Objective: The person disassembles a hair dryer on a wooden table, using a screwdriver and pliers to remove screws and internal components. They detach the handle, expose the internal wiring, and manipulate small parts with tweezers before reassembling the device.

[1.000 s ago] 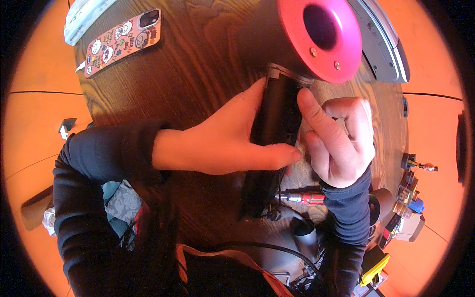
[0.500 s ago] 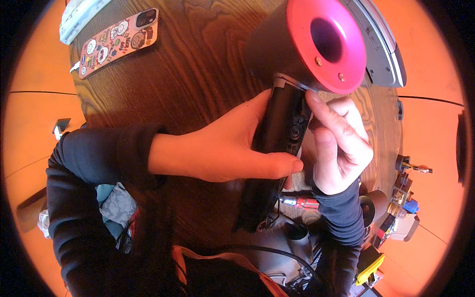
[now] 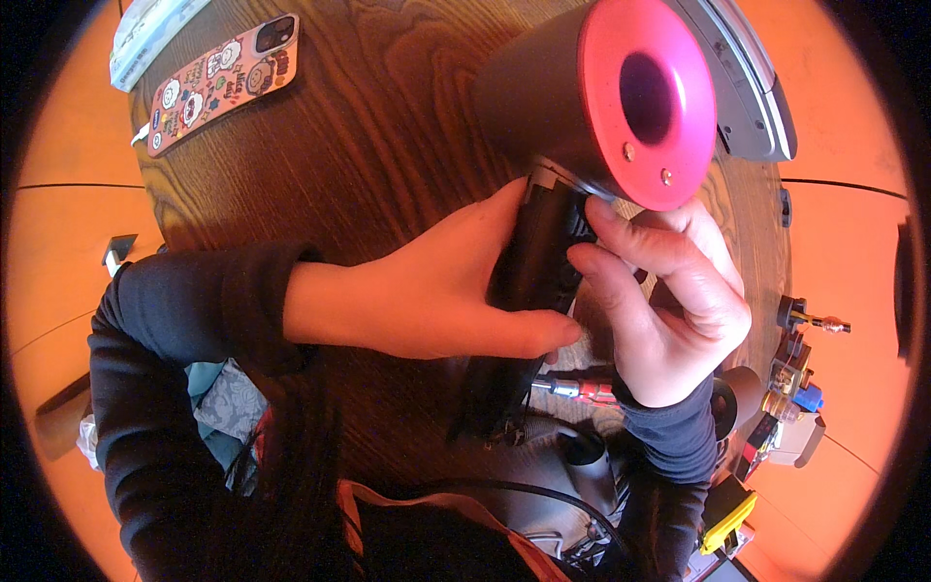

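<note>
A grey hair dryer with a pink round end [image 3: 651,170] is held up over the wooden table, its black handle [image 3: 534,259] showing exposed inner parts along one side. My left hand [image 3: 427,303] is closed around that handle, thumb lying across it. My right hand [image 3: 669,310] has its curled index finger and thumb against the handle’s upper side, just below the head; what lies under the fingertips is hidden. Below the handle lies a screwdriver with a red handle [image 3: 595,390], partly behind my right hand.
A patterned phone [image 3: 223,87] with a cable and a white pack [image 3: 150,39] lie at upper left on the wooden table [image 3: 369,116]. A grey-white appliance [image 3: 766,126] stands at upper right. Small tools [image 3: 795,354], a yellow item [image 3: 727,524], grey housings and cables [image 3: 582,475] crowd the right and lower side.
The dryer has shifted down and slightly right since one second ago. My right hand’s thumb has moved in onto the handle, and its index fingertip now bends against the handle below the head.
</note>
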Motion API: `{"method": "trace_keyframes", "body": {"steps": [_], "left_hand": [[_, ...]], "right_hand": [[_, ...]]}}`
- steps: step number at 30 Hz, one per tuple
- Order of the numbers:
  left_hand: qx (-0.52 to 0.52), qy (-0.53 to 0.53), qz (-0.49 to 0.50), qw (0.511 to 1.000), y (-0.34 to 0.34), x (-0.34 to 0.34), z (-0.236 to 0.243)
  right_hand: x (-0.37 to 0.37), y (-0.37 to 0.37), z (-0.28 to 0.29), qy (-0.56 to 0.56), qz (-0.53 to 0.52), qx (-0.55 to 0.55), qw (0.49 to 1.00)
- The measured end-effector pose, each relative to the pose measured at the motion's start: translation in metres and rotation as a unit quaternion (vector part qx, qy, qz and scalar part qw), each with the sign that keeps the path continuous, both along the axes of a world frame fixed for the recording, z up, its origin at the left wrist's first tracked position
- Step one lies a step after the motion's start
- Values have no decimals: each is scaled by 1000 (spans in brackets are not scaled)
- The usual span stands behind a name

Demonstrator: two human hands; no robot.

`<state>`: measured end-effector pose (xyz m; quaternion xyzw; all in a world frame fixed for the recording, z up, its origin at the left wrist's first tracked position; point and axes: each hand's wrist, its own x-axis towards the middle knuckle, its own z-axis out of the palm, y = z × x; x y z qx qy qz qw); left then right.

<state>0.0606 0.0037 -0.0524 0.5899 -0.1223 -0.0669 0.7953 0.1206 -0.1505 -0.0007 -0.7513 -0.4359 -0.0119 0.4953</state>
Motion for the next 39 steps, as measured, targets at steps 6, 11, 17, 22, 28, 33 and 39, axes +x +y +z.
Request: {"method": "trace_keyframes", "body": {"steps": [6,11,17,22,28,33,39], "left_hand": [[27,25,-11,999,5,1,8],[-99,137,-63,984,8,0,12],[-17,77,-1,997,4,1,9],[28,2,12,1000,4,1,2],[89,-60,35,994,1,0,-5],[94,-55,49,993,1,1,-5],[107,-87,53,989,0,2,-6]], "right_hand": [[0,-4,7,112,-25,16,993],[1,-6,13,374,-20,90,923],[-2,-3,15,414,-49,65,907],[-2,-4,16,482,-14,74,873],[-15,1,12,525,-47,110,843],[-21,5,9,531,-80,106,837],[-23,7,3,529,-75,134,834]]}}
